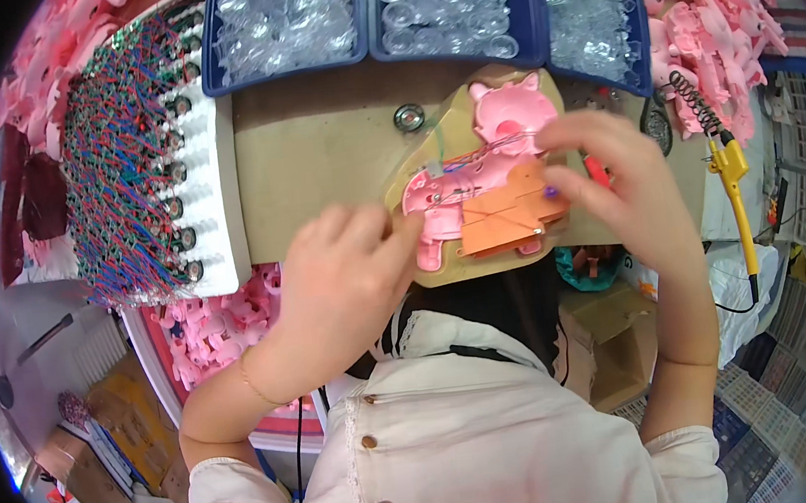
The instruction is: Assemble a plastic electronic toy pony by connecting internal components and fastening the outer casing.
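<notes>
A pink animal-shaped plastic toy shell (513, 107) lies in a tan holder board (406, 276) in front of me. An orange cut-out piece (503, 216) covers the lower right of its body. Thin coloured wires (462, 160) cross the shell from a small part at its left to the head. My left hand (351, 267) has curled fingers, with thumb and fingertip at the shell's left edge; what they pinch, if anything, is hidden. My right hand (610, 166), slightly blurred, hovers over the shell's right side, thumb and forefinger apart, near the wire ends.
Blue trays (366, 20) of clear plastic parts line the back. At left stands a white foam tray (223, 172) with wired round speakers. A round speaker (409, 117) lies behind the board. A yellow soldering iron (736, 187) is at right. Pink shells (704, 33) pile up behind.
</notes>
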{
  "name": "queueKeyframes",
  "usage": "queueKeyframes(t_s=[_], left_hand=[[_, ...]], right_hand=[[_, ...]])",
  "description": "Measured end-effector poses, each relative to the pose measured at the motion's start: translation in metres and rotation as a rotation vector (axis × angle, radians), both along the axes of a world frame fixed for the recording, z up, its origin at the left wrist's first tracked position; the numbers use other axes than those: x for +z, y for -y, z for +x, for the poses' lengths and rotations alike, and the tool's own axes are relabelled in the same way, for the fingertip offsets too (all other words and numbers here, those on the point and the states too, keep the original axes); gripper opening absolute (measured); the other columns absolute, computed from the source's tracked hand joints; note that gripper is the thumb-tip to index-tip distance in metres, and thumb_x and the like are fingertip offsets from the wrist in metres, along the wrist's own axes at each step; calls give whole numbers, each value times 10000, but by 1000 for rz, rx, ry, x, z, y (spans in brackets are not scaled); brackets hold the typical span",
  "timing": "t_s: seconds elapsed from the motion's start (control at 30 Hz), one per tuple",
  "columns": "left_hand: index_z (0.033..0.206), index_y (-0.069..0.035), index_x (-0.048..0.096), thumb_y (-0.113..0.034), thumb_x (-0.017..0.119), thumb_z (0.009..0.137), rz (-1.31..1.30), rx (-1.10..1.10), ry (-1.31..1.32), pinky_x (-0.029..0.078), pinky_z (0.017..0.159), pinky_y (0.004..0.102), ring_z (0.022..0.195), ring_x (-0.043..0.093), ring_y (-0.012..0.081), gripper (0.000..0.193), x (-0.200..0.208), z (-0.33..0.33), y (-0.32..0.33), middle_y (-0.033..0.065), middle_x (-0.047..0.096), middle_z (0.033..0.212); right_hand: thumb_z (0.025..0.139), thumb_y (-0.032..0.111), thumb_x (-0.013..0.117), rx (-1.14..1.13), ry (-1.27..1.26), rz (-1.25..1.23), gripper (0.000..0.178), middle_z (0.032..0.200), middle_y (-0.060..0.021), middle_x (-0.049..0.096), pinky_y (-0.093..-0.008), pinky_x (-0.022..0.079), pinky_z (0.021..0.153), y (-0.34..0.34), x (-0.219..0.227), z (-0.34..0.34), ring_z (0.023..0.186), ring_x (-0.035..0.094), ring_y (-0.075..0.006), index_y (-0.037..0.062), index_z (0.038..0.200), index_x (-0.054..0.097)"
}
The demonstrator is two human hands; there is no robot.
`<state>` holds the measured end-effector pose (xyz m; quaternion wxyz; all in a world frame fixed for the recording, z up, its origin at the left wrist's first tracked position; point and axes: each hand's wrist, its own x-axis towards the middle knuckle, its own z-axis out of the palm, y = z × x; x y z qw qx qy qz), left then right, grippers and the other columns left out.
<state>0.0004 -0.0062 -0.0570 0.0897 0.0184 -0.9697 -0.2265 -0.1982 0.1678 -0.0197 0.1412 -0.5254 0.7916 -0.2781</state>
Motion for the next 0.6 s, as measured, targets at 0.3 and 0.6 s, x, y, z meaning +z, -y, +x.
queueKeyframes(t_s=[0.3,0.6], left_hand=[[861,-48,598,-117,654,817,115,5,-113,428,735,325,830,546,209,99,3,-84,-3,40,586,867],[940,-13,541,-118,565,932,1038,289,165,432,704,201,783,527,46,108,-15,-61,-6,14,626,857]], right_hand=[[758,105,686,-9,366,19,135,784,-65,524,-290,427,643,-12,-6,0,718,536,-177,17,815,601],[846,90,646,-73,665,-12,124,867,-48,579,-271,461,687,-26,-5,41,816,570,-152,13,934,606]])
